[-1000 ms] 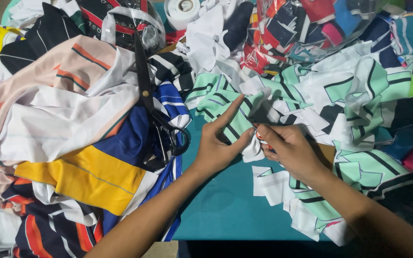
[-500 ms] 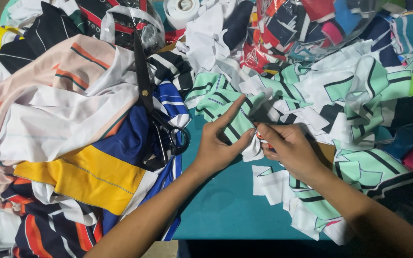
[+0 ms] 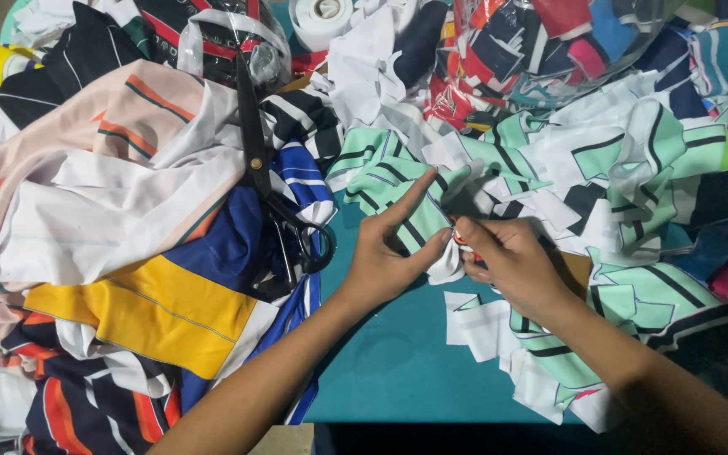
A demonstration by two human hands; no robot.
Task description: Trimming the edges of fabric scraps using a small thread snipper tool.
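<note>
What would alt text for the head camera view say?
Two bare hands, left hand and right hand, pinch a mint-striped fabric scrap over a teal table. Black scissors lie left on heaped colourful cloth.

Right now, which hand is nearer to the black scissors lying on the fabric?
Left. The left hand sits just right of the scissors handles, not touching them. The right hand is farther right, beyond the left hand.

Left hand [image 3: 389, 261] thumb now pressed against the fabric scrap [image 3: 419, 223]; right hand [image 3: 507, 261] shifted slightly toward 6 o'clock.
</note>
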